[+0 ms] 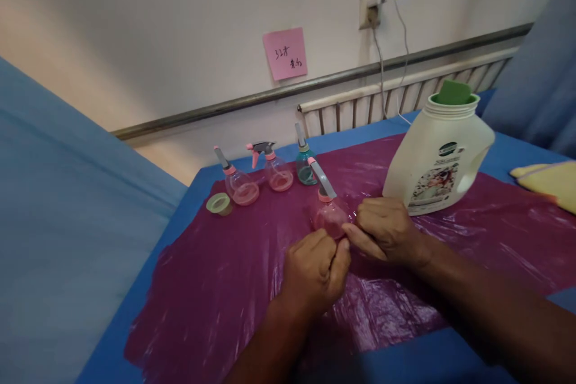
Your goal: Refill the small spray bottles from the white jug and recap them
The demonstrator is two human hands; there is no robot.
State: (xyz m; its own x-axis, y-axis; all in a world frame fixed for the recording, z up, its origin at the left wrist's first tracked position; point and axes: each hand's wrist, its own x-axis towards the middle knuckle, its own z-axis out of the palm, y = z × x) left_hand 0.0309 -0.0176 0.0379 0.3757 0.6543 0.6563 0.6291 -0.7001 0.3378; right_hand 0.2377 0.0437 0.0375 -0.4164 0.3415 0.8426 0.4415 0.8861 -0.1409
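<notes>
A clear spray bottle (pixel 332 218) with a pink collar and grey trigger head stands slightly tilted on the purple plastic sheet, with pink liquid inside. My left hand (pixel 317 267) is closed at the front of its base, knuckles up. On the bottle's right side, my right hand (pixel 389 231) is curled, its thumb reaching to the lower body. The palms and inner fingertips are hidden. Behind stand two more clear spray bottles (pixel 243 187) (pixel 279 176) with pink liquid and a teal spray bottle (pixel 306 167).
A small greenish cup (pixel 219 204) stands at left. A large cream jug (pixel 443 159) with a green piece in its mouth is by my right hand. A yellow cloth (pixel 546 183) lies far right. The purple sheet (pixel 211 288) covers a blue surface against the wall. A blue curtain (pixel 67 222) hangs left.
</notes>
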